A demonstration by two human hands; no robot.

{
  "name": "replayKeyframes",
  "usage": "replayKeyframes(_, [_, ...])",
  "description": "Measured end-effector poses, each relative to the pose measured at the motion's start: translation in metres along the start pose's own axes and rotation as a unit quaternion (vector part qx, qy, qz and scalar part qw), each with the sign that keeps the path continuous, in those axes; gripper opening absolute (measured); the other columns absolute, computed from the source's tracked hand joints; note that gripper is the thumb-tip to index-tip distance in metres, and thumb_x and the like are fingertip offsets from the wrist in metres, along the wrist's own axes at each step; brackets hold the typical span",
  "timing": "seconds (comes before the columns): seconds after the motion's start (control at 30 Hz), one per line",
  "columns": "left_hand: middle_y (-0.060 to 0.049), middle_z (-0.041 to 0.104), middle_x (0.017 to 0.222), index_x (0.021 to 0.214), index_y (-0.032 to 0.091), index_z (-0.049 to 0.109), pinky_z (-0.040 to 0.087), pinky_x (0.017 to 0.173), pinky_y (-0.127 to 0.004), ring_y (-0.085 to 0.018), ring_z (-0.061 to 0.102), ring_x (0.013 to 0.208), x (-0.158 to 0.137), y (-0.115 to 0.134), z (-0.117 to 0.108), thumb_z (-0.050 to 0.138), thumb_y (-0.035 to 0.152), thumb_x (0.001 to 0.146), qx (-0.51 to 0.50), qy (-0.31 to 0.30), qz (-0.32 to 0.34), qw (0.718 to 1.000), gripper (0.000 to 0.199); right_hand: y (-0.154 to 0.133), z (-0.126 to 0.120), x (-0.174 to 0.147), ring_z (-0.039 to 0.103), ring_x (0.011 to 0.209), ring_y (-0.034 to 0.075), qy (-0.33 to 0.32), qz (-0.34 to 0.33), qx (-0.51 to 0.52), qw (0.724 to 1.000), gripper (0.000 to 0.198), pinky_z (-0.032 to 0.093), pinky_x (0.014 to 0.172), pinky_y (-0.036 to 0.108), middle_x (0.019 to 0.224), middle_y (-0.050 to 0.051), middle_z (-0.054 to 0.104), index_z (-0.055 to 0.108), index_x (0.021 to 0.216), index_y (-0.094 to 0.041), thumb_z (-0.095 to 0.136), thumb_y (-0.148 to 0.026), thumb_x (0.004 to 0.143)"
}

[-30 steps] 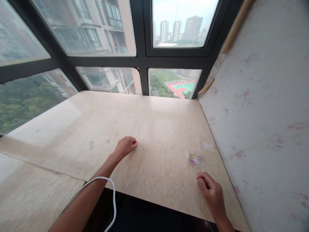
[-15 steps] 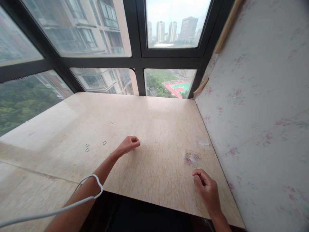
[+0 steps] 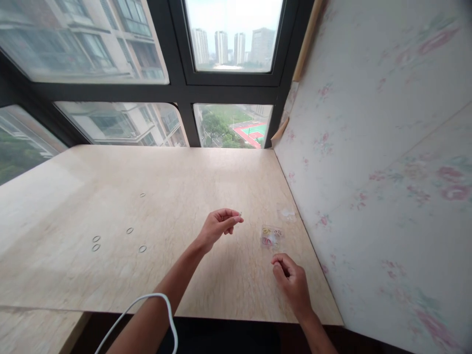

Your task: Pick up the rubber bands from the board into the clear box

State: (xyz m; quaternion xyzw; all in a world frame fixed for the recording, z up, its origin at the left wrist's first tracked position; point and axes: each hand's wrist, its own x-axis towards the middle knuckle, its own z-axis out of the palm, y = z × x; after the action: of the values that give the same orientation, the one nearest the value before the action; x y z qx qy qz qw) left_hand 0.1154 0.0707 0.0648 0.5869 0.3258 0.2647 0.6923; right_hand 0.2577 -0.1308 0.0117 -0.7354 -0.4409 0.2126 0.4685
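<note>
My left hand (image 3: 221, 225) is raised over the middle of the pale marbled surface, and its thumb and forefinger pinch a small thin ring (image 3: 240, 214). Just right of it lies a small clear plastic box (image 3: 272, 237) with compartments of coloured rings: yellow, reddish and pale ones. My right hand (image 3: 290, 276) is closed near the box's front edge, thumb against the curled forefinger; whatever may be between those fingertips is too small to make out. Several loose thin rings, among them one nearer ring (image 3: 142, 249), lie flat on the left part of the surface.
A clear plastic lid-like piece (image 3: 286, 213) lies behind the box, close to the flowered wall (image 3: 354, 162). A white cable (image 3: 162, 295) loops over my left forearm. Dark-framed windows (image 3: 236, 91) border the far side of the surface (image 3: 206, 177).
My left hand has moved right toward the box, and a ring now shows at its fingertips. The view has turned right. My right hand keeps its closed pose by the box.
</note>
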Motion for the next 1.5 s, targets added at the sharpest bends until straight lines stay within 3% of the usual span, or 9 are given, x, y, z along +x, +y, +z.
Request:
replayKeyframes(0.17, [-0.004,0.07,0.075,0.086,0.017,0.068,0.046,0.053,-0.023,-0.01,0.056,0.054,0.004,-0.002,0.04,0.062,0.034,0.079,0.209,-0.002,0.086,0.974,0.02,-0.001,0.002,-0.001,0.039,0.045,0.01,0.0,-0.002,-0.016,1.0,0.016,0.029,0.046,0.02,0.051,-0.007,0.038,0.056,0.075,-0.019,0.045,-0.027,0.083])
replayKeyframes(0.33, [-0.005,0.072,0.092,0.096,0.022,0.07,0.048,0.071,-0.029,-0.016,0.064,0.074,0.003,-0.013,0.068,0.053,0.023,0.087,0.416,-0.094,0.215,0.879,0.02,-0.003,0.002,0.0,0.044,0.046,0.011,0.006,-0.005,-0.035,0.999,0.016,0.031,0.047,0.021,0.053,-0.005,0.047,0.059,0.076,-0.019,0.045,-0.025,0.082])
replayKeyframes(0.47, [-0.006,0.071,0.097,0.103,0.023,0.068,0.049,0.074,-0.029,-0.019,0.066,0.084,0.004,-0.022,0.084,0.05,0.019,0.088,0.473,-0.133,0.234,0.839,0.024,-0.006,0.002,0.001,0.046,0.046,0.011,0.017,-0.009,-0.04,0.999,0.017,0.033,0.047,0.021,0.054,-0.003,0.052,0.06,0.078,-0.019,0.045,-0.023,0.082])
replayKeyframes(0.67, [-0.006,0.07,0.103,0.107,0.024,0.066,0.05,0.075,-0.03,-0.02,0.067,0.087,0.007,-0.028,0.093,0.049,0.017,0.088,0.48,-0.147,0.243,0.83,0.027,-0.006,0.003,0.001,0.047,0.046,0.011,0.02,-0.012,-0.043,0.999,0.016,0.034,0.048,0.021,0.054,-0.004,0.053,0.061,0.079,-0.018,0.046,-0.022,0.081])
replayKeyframes(0.83, [-0.006,0.069,0.105,0.109,0.023,0.065,0.049,0.077,-0.03,-0.019,0.065,0.091,0.002,-0.026,0.07,0.047,0.019,0.09,0.459,-0.119,0.244,0.846,0.026,-0.005,0.002,0.001,0.047,0.047,0.011,0.012,-0.013,-0.046,0.999,0.018,0.034,0.048,0.021,0.053,-0.004,0.052,0.062,0.079,-0.018,0.045,-0.025,0.083])
replayKeyframes(1.0, [-0.006,0.069,0.096,0.101,0.021,0.065,0.049,0.071,-0.028,-0.014,0.062,0.072,-0.015,-0.031,0.026,0.047,0.026,0.09,0.412,-0.008,0.21,0.887,0.022,-0.005,0.002,0.002,0.044,0.045,0.01,0.02,-0.017,-0.058,0.998,0.021,0.032,0.045,0.02,0.05,-0.005,0.046,0.062,0.078,-0.018,0.044,-0.028,0.084])
replayKeyframes(1.2, [-0.004,0.067,0.089,0.095,0.02,0.064,0.049,0.067,-0.028,-0.014,0.06,0.068,-0.049,-0.058,-0.028,0.046,0.027,0.089,0.404,0.098,0.156,0.896,0.02,-0.003,0.001,-0.001,0.048,0.047,0.012,0.006,-0.014,-0.048,0.999,0.025,0.036,0.045,0.021,0.053,-0.003,0.05,0.063,0.081,-0.018,0.047,-0.036,0.086])
replayKeyframes(1.33, [-0.005,0.065,0.088,0.095,0.019,0.062,0.048,0.069,-0.029,-0.015,0.06,0.073,-0.07,-0.065,-0.05,0.044,0.023,0.089,0.413,0.152,0.156,0.884,0.02,-0.022,0.009,-0.007,0.045,0.042,0.011,-0.083,0.025,0.052,0.995,0.033,0.036,0.04,0.02,0.048,-0.005,0.046,0.066,0.09,-0.016,0.048,-0.045,0.087])
replayKeyframes(1.5, [-0.005,0.065,0.084,0.093,0.018,0.061,0.047,0.068,-0.029,-0.015,0.058,0.069,-0.079,-0.064,-0.061,0.045,0.019,0.087,0.384,0.218,0.145,0.886,0.018,-0.076,0.042,0.001,0.046,0.043,0.009,-0.256,-0.038,0.078,0.963,0.036,0.038,0.044,0.02,0.05,-0.003,0.051,0.068,0.089,-0.015,0.047,-0.044,0.09])
